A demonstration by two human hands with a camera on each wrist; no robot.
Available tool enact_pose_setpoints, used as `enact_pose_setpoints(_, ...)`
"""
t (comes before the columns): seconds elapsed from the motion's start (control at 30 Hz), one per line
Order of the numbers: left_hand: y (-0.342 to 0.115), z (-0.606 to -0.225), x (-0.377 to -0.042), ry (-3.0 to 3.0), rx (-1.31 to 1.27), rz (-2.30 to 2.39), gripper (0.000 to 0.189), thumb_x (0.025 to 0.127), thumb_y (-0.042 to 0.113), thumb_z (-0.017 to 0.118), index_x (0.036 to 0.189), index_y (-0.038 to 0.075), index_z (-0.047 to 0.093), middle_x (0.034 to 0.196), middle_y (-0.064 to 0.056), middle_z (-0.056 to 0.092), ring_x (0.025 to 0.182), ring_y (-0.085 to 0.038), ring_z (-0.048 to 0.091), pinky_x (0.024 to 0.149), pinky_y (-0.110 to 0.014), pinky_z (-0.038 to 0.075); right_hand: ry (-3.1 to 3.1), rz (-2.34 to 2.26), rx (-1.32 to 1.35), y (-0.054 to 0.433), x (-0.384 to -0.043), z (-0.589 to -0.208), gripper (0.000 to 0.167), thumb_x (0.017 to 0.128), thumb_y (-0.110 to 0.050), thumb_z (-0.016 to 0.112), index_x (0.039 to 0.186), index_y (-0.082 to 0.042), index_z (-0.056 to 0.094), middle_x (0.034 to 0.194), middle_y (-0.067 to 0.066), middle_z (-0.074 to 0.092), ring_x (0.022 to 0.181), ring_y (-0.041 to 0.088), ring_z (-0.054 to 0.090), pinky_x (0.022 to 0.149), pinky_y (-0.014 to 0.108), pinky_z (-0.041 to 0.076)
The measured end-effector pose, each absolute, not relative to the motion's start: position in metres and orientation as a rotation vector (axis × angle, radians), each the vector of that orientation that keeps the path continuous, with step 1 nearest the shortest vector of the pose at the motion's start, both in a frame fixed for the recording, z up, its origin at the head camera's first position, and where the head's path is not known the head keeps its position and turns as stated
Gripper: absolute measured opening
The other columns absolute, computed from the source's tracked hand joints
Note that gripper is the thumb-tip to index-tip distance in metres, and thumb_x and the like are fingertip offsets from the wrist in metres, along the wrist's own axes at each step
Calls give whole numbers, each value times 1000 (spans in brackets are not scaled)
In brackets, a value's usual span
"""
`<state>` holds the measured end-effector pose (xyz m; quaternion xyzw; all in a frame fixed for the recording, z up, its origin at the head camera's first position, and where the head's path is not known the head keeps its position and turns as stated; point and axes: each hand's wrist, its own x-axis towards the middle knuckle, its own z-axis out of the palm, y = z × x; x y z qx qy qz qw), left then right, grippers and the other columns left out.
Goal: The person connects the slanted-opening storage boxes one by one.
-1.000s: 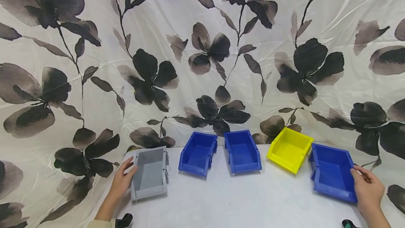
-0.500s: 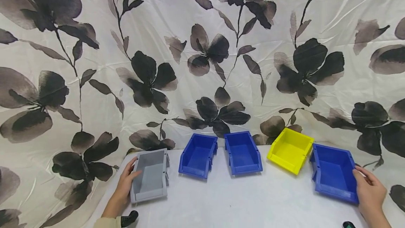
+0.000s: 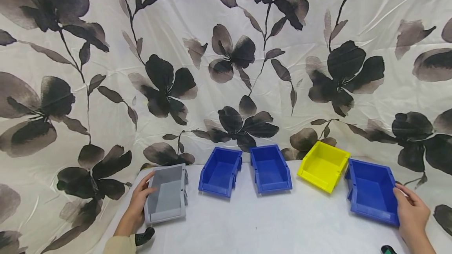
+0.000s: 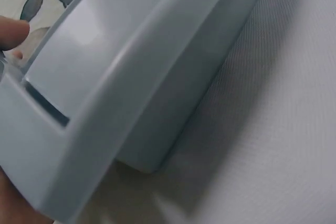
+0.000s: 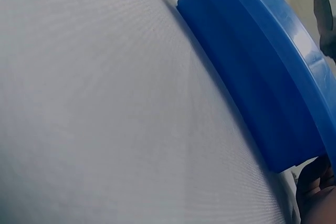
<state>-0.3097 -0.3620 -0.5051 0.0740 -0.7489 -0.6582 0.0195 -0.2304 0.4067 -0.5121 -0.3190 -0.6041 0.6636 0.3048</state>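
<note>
My left hand (image 3: 135,203) grips the left wall of a grey storage bin (image 3: 167,199) at the far left of the row, thumb over the rim and fingers along the outside. In the left wrist view the thumb (image 4: 13,32) shows at the rim of that bin. At the far right, my right hand (image 3: 413,207) holds the right wall of a blue bin (image 3: 374,191), thumb on the rim, the other fingers partly hidden outside it. The curled fingers (image 5: 314,179) show under that bin's rim in the right wrist view. Both bins stand on the white table with nothing inside.
Between the held bins stand two blue bins (image 3: 221,171) and a yellow bin (image 3: 323,167), turned at an angle close beside the right blue one. A flowered curtain (image 3: 226,69) hangs behind the white tabletop (image 3: 243,222). Dark devices are strapped at both wrists.
My left forearm has shifted right, and the left fingers have closed in against the grey bin's side. The right hand keeps its hold; the bins stay practically in place.
</note>
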Motion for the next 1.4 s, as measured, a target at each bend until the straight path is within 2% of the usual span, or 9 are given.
enact_pose_setpoints(0.23, -362, -501, -309, -2339, 231, -1913, 70, 88, -3, 45, 153, 17, 31, 161, -6, 11, 146, -24, 8, 111, -43, 17, -1605, 1764, -857, 406, -230, -515, 28, 91, -23, 67, 115, -36, 72, 77, -17, 50, 74, 4, 37, 55, 16, 29)
enact_pose_setpoints(0.33, -361, -497, -309, -2339, 215, -1849, 71, 85, -4, 45, 152, 17, 34, 160, -7, 19, 143, -25, 19, 103, -38, 25, -1608, 1784, -868, 405, -232, -514, 31, 92, -26, 66, 121, -35, 69, 85, -19, 51, 77, 4, 36, 57, 15, 29)
enact_pose_setpoints(0.4, -359, -496, -308, -2334, 202, -1816, 72, 84, -4, 46, 152, 16, 36, 158, -9, 23, 141, -26, 23, 99, -36, 27, -1602, 1780, -872, 404, -232, -512, 31, 92, -25, 66, 122, -34, 69, 85, -19, 51, 77, 5, 36, 57, 16, 29)
enact_pose_setpoints(0.63, -351, -492, -297, -2336, 201, -1752, 71, 82, -5, 49, 149, 13, 40, 155, -14, 28, 140, -29, 26, 93, -33, 30, -1591, 1770, -842, 405, -231, -512, 30, 92, -25, 66, 120, -33, 69, 86, -21, 54, 77, 4, 38, 58, 14, 29)
enact_pose_setpoints(0.77, -346, -488, -289, -2340, 213, -1724, 70, 81, -6, 49, 149, 13, 41, 154, -13, 31, 137, -28, 30, 89, -26, 33, -1580, 1775, -845, 406, -229, -513, 30, 91, -23, 66, 120, -33, 70, 84, -23, 55, 77, 3, 40, 57, 13, 30)
enact_pose_setpoints(0.9, -336, -479, -281, -2341, 155, -1689, 69, 81, -8, 48, 148, 11, 42, 152, -15, 34, 134, -29, 34, 85, -19, 35, -1611, 1733, -841, 406, -229, -515, 29, 92, -22, 65, 117, -35, 71, 77, -21, 52, 74, 2, 39, 56, 13, 30)
enact_pose_setpoints(1.03, -324, -469, -271, -2332, 117, -1695, 68, 81, -9, 48, 147, 10, 43, 150, -16, 36, 132, -30, 36, 88, -19, 33, -1623, 1701, -818, 407, -230, -515, 28, 92, -21, 64, 113, -36, 72, 71, -16, 48, 70, 3, 37, 54, 16, 28)
enact_pose_setpoints(1.23, -309, -462, -261, -2334, 94, -1687, 70, 79, -9, 48, 146, 10, 44, 149, -13, 38, 132, -26, 37, 98, -29, 31, -1657, 1672, -821, 408, -230, -515, 29, 93, -21, 63, 115, -38, 71, 72, -18, 49, 70, 2, 37, 55, 15, 28)
enact_pose_setpoints(1.4, -299, -463, -253, -2351, 116, -1707, 72, 78, -9, 48, 147, 12, 44, 149, -11, 38, 131, -25, 37, 91, -21, 33, -1686, 1664, -812, 407, -230, -516, 29, 93, -21, 61, 114, -39, 70, 70, -19, 49, 69, 1, 38, 55, 15, 29)
